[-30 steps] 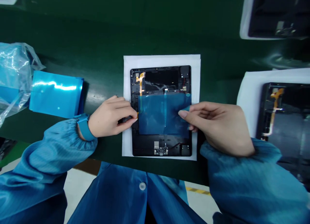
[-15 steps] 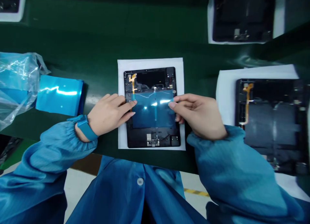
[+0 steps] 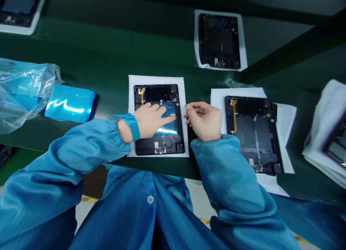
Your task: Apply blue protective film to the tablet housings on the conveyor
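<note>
Blue film (image 3: 170, 130) lies on the inner face of an open tablet (image 3: 143, 148), over its middle, partly hidden under the left hand (image 3: 149, 121). Tablet rests on a white sheet (image 3: 156, 79) at the middle of the green desk (image 3: 108, 68), close to the near edge.

Left hand: palm down across the film, fingers spread wide and touching its surface; nothing seen gripped. A blue wristband (image 3: 133, 126) circles that wrist.

Right hand (image 3: 204, 121): just beside the right edge of the same tablet, apart from the film. Thumb and index fingers drawn narrow, tips nearly together; cannot tell whether anything thin is between them.

Exposed parts of the tablet: orange ribbon cable (image 3: 142, 97) at the far left, small circuit board (image 3: 160, 150) along the near edge.

Surroundings: to the left, a stack of blue sheets (image 3: 70, 104) beside a clear plastic bag (image 3: 16, 93) with blue material inside. To the right, a 2nd open tablet (image 3: 245, 134) on white sheets. Farther off, a 3rd open tablet (image 3: 220, 37) on white; at the far left corner, a 4th (image 3: 18, 6), cut by the frame.
</note>
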A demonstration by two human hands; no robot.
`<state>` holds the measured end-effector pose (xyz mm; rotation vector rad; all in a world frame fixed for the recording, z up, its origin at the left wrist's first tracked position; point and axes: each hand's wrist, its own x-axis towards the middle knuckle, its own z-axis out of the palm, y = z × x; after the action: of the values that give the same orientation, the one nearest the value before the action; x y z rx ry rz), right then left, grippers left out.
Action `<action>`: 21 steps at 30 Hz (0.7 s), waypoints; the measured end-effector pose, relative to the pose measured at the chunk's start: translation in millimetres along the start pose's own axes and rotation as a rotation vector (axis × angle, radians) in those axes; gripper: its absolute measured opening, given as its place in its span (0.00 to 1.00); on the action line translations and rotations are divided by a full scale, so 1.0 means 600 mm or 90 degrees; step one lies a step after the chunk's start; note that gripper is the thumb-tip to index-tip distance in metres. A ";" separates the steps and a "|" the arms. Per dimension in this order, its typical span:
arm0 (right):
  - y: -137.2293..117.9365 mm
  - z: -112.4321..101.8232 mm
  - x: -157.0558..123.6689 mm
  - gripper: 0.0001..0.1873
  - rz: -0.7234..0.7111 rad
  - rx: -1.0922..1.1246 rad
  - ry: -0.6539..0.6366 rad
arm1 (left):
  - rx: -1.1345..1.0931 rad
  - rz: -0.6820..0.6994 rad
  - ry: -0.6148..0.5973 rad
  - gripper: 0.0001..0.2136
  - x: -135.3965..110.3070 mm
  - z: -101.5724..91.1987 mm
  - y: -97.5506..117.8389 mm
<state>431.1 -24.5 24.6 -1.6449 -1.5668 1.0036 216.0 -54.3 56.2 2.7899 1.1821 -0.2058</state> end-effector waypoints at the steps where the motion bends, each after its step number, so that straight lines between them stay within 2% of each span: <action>1: -0.002 -0.002 -0.002 0.15 -0.023 -0.029 0.012 | -0.015 0.003 -0.007 0.27 -0.001 -0.002 -0.005; 4: -0.017 -0.001 -0.019 0.14 -0.168 -0.133 -0.009 | -0.079 -0.042 0.020 0.27 -0.025 -0.007 -0.040; 6: -0.033 0.008 -0.033 0.16 -0.331 -0.216 -0.114 | -0.121 -0.115 0.078 0.28 -0.053 -0.004 -0.072; 8: -0.048 0.024 -0.039 0.21 -0.491 -0.315 -0.246 | -0.161 -0.168 0.101 0.40 -0.079 0.004 -0.103; 10: -0.060 0.044 -0.033 0.29 -0.586 -0.417 -0.333 | -0.205 -0.172 0.058 0.55 -0.097 0.017 -0.123; 12: -0.069 0.061 -0.017 0.35 -0.608 -0.500 -0.349 | -0.234 -0.169 0.012 0.62 -0.104 0.028 -0.130; 16: -0.075 0.078 0.008 0.39 -0.585 -0.566 -0.321 | -0.245 -0.169 -0.005 0.65 -0.102 0.037 -0.125; 21: -0.061 0.066 -0.034 0.45 -0.685 -0.549 -0.347 | -0.233 -0.178 -0.001 0.64 -0.099 0.042 -0.123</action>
<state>378.5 -44.2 38.3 -0.6214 -3.0123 0.1380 119.8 -48.8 38.2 2.3088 1.4416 -0.0081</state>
